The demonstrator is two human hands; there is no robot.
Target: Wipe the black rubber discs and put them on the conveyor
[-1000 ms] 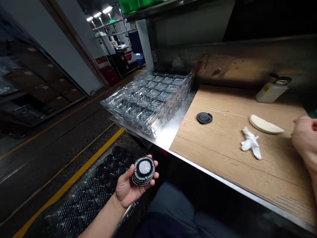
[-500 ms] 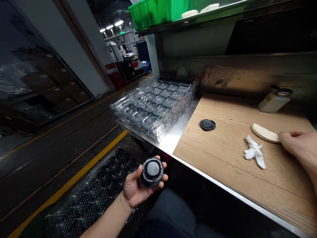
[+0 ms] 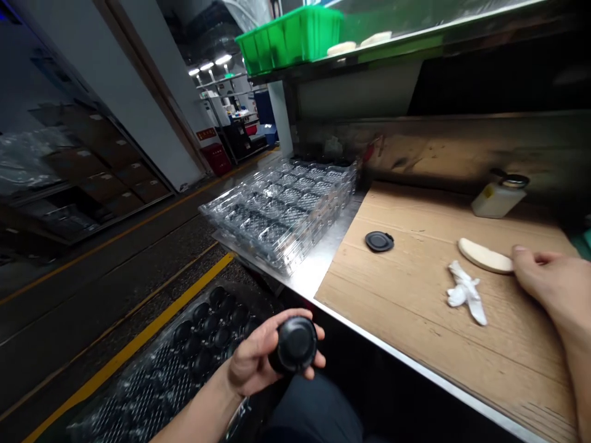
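My left hand (image 3: 258, 354), at the lower middle in front of the table edge, grips a round black plastic part (image 3: 296, 344), its circular face turned towards me. My right hand (image 3: 549, 283) is low over the cardboard with curled fingers, at the right end of a cream-coloured curved foam pad (image 3: 484, 256). Whether those fingers pinch the pad's end is hidden. A crumpled white cloth-like piece (image 3: 465, 294) lies just in front of the pad. Farther left on the cardboard rests a flat black disc (image 3: 379, 241) with a small tab.
A cardboard sheet (image 3: 415, 314) covers the metal table. Stacked clear plastic trays (image 3: 281, 209) stand at its left. Below them, another clear tray (image 3: 152, 381) holds several round black parts. A glass bottle (image 3: 498, 200) stands at the back. A green bin (image 3: 290, 40) sits on the shelf above.
The black part in my left hand has been tilted, so its face looks darker and the small mark no longer shows. My right hand stays by the pad. The view has shifted slightly.
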